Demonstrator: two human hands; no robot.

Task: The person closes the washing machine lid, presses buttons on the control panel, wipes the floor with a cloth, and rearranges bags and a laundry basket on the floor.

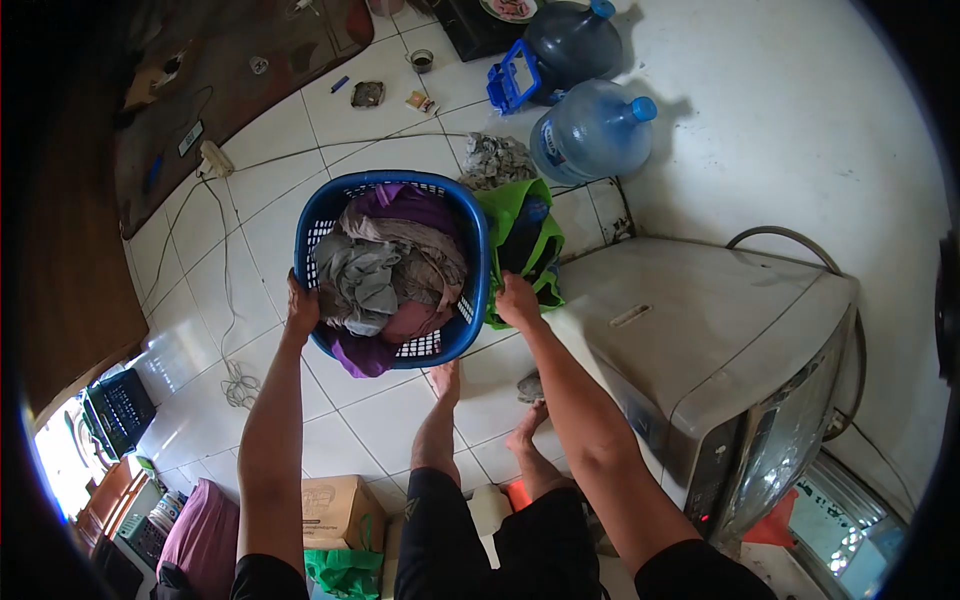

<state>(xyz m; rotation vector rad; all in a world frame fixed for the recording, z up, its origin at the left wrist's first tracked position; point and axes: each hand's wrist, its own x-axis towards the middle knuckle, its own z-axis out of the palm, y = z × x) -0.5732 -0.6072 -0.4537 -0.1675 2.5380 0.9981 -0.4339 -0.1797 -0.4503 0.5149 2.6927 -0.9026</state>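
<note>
A blue laundry basket (478, 290) holds crumpled grey, brown, pink and purple clothes (395, 265); some purple cloth hangs over its near rim. My left hand (302, 303) grips the basket's left side, fingers closed at the rim. To the right of the basket, my right hand (517, 301) is closed on the near edge of a green bag (505, 205), with dark contents showing in its opening. Behind the bag lies a crumpled grey patterned cloth (497, 160).
Two large water jugs (592, 132) stand by the wall, near a blue plastic carrier (512, 78). A washing machine-like grey appliance (690, 320) fills the right side. Cables (228, 270) cross the tiles on the left. A cardboard box (340, 512) sits near my legs.
</note>
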